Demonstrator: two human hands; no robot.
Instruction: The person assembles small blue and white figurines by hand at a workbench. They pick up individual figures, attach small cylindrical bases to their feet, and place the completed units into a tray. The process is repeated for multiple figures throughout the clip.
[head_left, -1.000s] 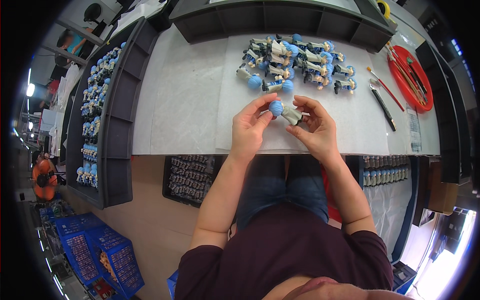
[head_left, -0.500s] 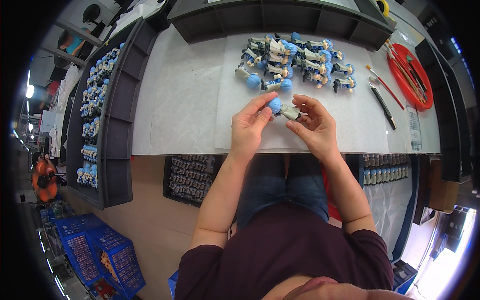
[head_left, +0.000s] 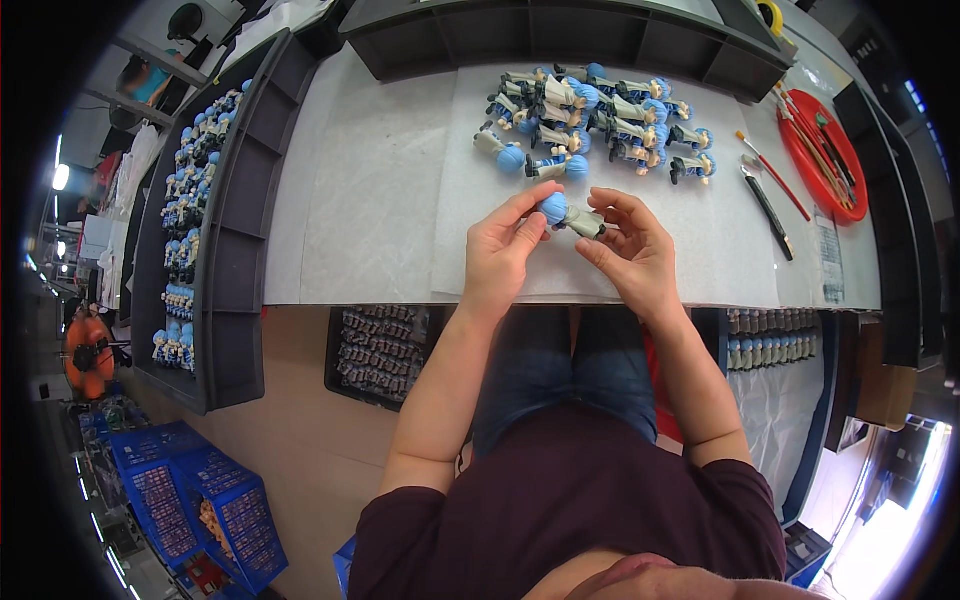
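A small figurine with light-blue hair and a pale grey-green coat lies tilted between my two hands, just above the white sheet on the table. My left hand pinches its head between thumb and fingers. At the dark feet, my right hand curves its fingers round the lower end, with the thumb set below and apart from the index finger. The figurine's front is turned from view. Beyond my hands, a group of similar blue-haired figurines lies on the sheet, some stacked on others.
A dark crate of figurines stands at the left, and another grey tray runs along the back. To the right lie a red-handled brush, a black pen-like tool and a red oval dish holding brushes.
Hands and figurine keep nearly the same pose; the whole view has shifted very slightly.
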